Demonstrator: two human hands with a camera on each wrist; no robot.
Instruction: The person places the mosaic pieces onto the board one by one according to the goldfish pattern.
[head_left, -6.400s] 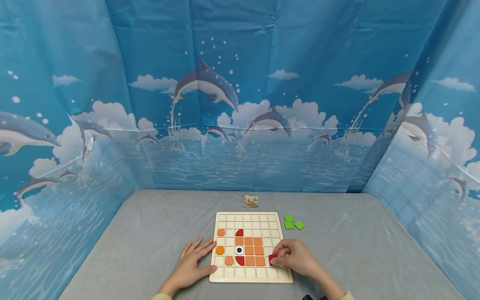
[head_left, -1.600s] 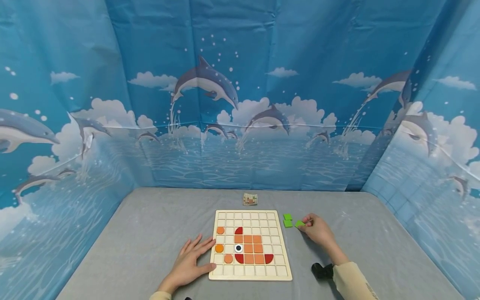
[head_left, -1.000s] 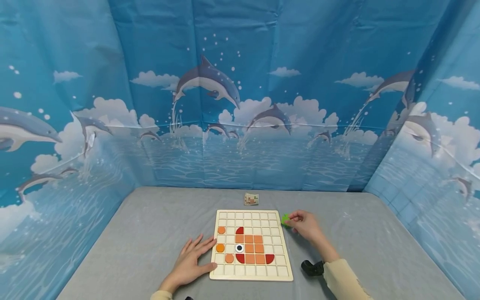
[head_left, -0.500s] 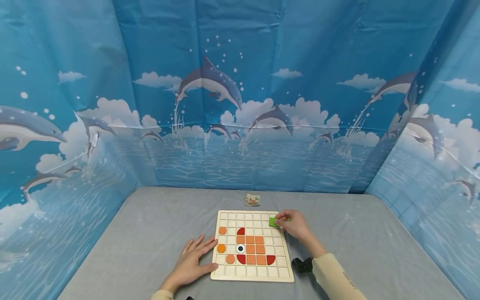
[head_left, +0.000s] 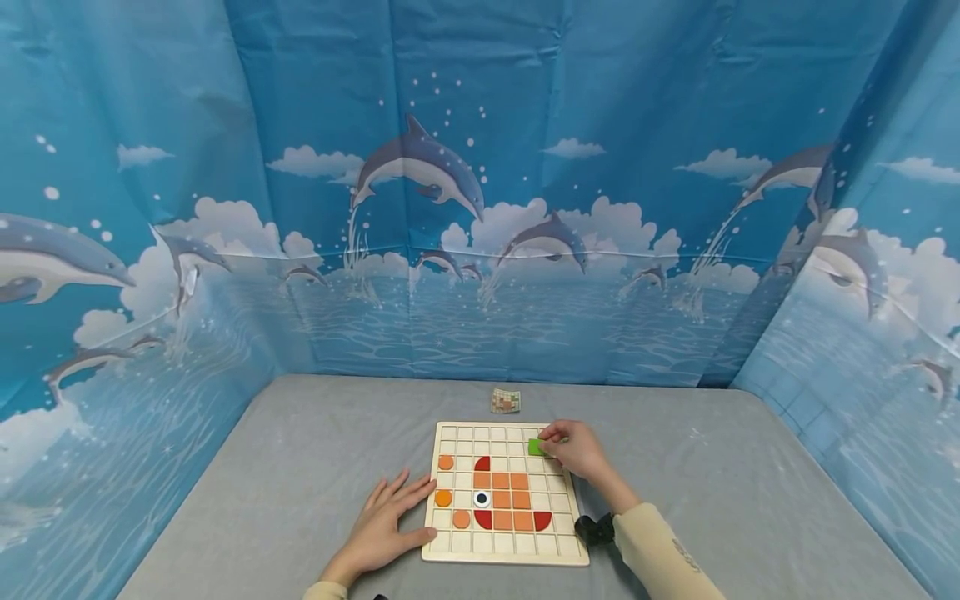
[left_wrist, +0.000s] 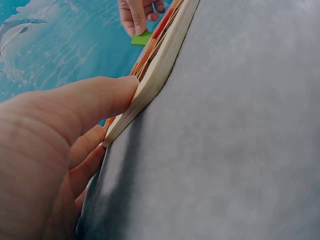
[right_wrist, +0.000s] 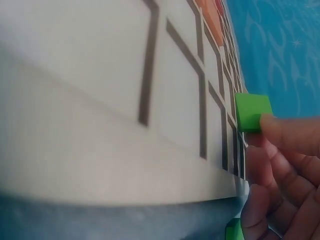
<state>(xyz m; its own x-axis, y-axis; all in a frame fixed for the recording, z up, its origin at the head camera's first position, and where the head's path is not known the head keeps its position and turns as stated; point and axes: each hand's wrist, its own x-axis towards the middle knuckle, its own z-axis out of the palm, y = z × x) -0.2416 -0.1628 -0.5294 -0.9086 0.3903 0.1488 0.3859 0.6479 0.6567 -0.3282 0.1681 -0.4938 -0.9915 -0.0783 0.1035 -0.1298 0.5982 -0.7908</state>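
Observation:
In the head view, my right hand (head_left: 576, 450) pinches a green square tile (head_left: 536, 447) between thumb and fingertips, over the upper right of the wooden grid board (head_left: 542, 544). The right wrist view shows the tile (right_wrist: 252, 111) held just above the grid cells. My left hand (head_left: 381, 527) rests at the board's left edge with its fingers spread. From the left wrist view, its thumb (left_wrist: 95, 97) touches the board's rim. Orange squares (head_left: 501, 500), red quarter-round pieces (head_left: 542, 521), orange discs (head_left: 444, 497) and a white-and-black eye disc (head_left: 482, 499) sit in cells.
Beyond the board lies a small printed pattern card (head_left: 506, 402). Another green piece (right_wrist: 233, 230) shows low in the right wrist view, beside the board. A black device (head_left: 595, 530) is at the right wrist. A dolphin-print curtain (head_left: 480, 325) surrounds the grey table (head_left: 315, 450).
The red quarter-round piece now sits in a lower-right cell. My right hand then took the rightmost green tile and carried it left over the board. The left hand has stayed put.

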